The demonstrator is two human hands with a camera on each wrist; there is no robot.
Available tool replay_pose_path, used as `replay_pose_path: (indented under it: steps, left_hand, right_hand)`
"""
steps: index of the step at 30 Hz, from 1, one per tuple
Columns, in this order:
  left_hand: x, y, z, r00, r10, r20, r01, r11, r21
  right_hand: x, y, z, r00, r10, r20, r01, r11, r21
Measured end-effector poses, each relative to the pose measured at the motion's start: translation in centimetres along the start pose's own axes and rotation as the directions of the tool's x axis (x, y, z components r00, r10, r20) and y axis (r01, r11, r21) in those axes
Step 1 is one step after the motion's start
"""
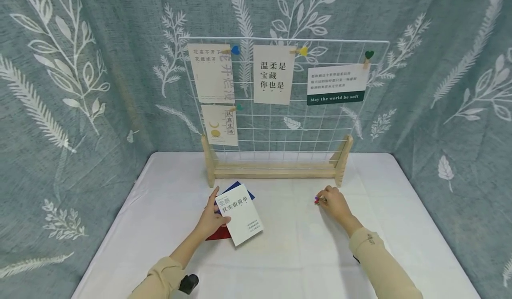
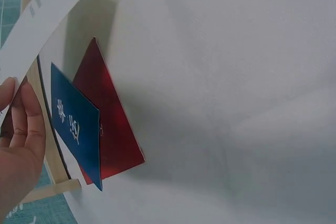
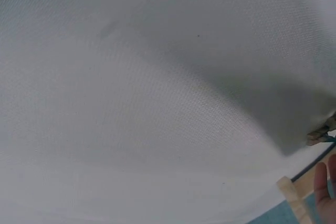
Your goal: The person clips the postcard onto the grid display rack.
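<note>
The left hand (image 1: 210, 217) pinches a white card (image 1: 239, 219) by its near-left edge, thumb on top and fingers beneath, holding it tilted just above the desk (image 1: 296, 254); the left wrist view shows the same card (image 2: 31, 40) lifted clear of the cloth, with the fingers (image 2: 23, 124) curled at its edge. Under and beside that card lie a blue card (image 1: 238, 186) and a red card (image 1: 218, 233), both flat on the desk; in the left wrist view the blue card (image 2: 76, 124) overlaps the red card (image 2: 113, 124). The right hand (image 1: 335, 204) rests on the desk well to the right, fingers curled around small coloured clips (image 1: 318, 199) at its fingertips, red and blue showing; how many there are cannot be told. In the right wrist view only the edge of that hand (image 3: 326, 192) shows, over white cloth. Behind both hands stands a white wire grid (image 1: 280, 112) in a wooden stand (image 1: 276, 170), with four cards clipped to it: two at the left, one in the middle (image 1: 274, 74), and one at the right (image 1: 337, 84). A leaf-patterned curtain (image 1: 80, 90) surrounds the desk.
</note>
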State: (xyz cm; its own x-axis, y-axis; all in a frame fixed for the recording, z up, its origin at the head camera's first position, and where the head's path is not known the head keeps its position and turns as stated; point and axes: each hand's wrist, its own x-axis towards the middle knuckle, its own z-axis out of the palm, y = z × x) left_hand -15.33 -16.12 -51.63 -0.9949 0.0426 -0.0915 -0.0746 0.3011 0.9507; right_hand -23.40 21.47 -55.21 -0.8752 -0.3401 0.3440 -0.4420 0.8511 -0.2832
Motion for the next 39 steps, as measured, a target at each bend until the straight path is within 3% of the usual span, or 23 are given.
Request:
replay_pose_path:
  steps: [8,12,17,23,30,39]
  left_hand:
    - [0.4,0.8,0.5,0.999,-0.034,-0.032,0.032,0.997,-0.065]
    - [0.4,1.2,0.7,0.995,-0.057,-0.078,0.056,0.998,-0.020]
    - [0.5,1.6,0.6,0.991,-0.042,-0.125,0.049,0.997,0.053]
    - [1.0,1.9,0.8,0.989,-0.040,-0.140,0.047,0.998,0.050]
    - [1.5,2.6,0.9,0.987,-0.053,-0.154,0.056,0.998,0.016]
    - [2.4,3.6,1.1,0.983,-0.013,-0.183,0.017,1.000,0.020]
  right_hand:
    - [-0.2,0.4,-0.3,1.000,-0.006,-0.001,0.006,1.000,-0.029]
    - [-0.4,0.5,-0.3,1.000,-0.004,0.021,0.005,0.998,-0.056]
    - [-0.9,0.4,0.1,1.000,-0.007,0.026,0.009,0.998,-0.055]
    - [-1.1,0.3,0.2,1.000,-0.008,0.014,0.008,0.999,-0.045]
    - [-1.2,0.2,0.4,0.996,0.033,0.084,-0.031,0.999,-0.029]
    - [-1.4,-0.1,0.0,0.989,-0.004,0.146,0.003,1.000,0.009]
